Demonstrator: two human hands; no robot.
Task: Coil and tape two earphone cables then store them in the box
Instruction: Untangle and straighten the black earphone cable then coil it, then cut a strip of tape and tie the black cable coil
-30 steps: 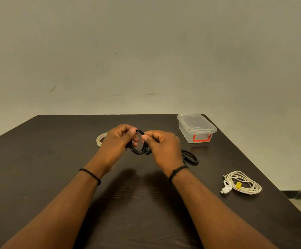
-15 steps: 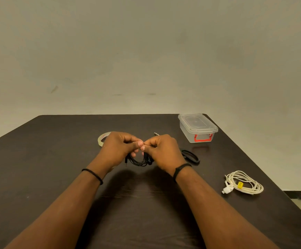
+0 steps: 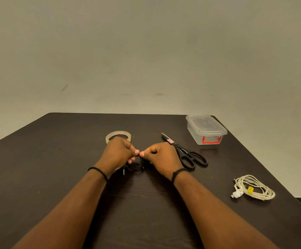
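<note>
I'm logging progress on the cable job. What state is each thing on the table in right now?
Black earphone cable: coiled, pinched by both hands.
Left hand: fingers curled, pinching the coil.
Right hand: fingers curled, pinching the coil.
White earphone cable: coiled, yellow band on it, lying on the table.
Clear plastic box with red latch: lid on.
Roll of clear tape: lying flat.
Black-handled scissors: closed, lying flat.

Tape roll (image 3: 118, 136) left, scissors (image 3: 185, 153) and box (image 3: 206, 129) right, on table (image 3: 38, 168).

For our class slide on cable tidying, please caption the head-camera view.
Both hands, left and right, pinch a coiled black earphone cable above the dark table.
</note>
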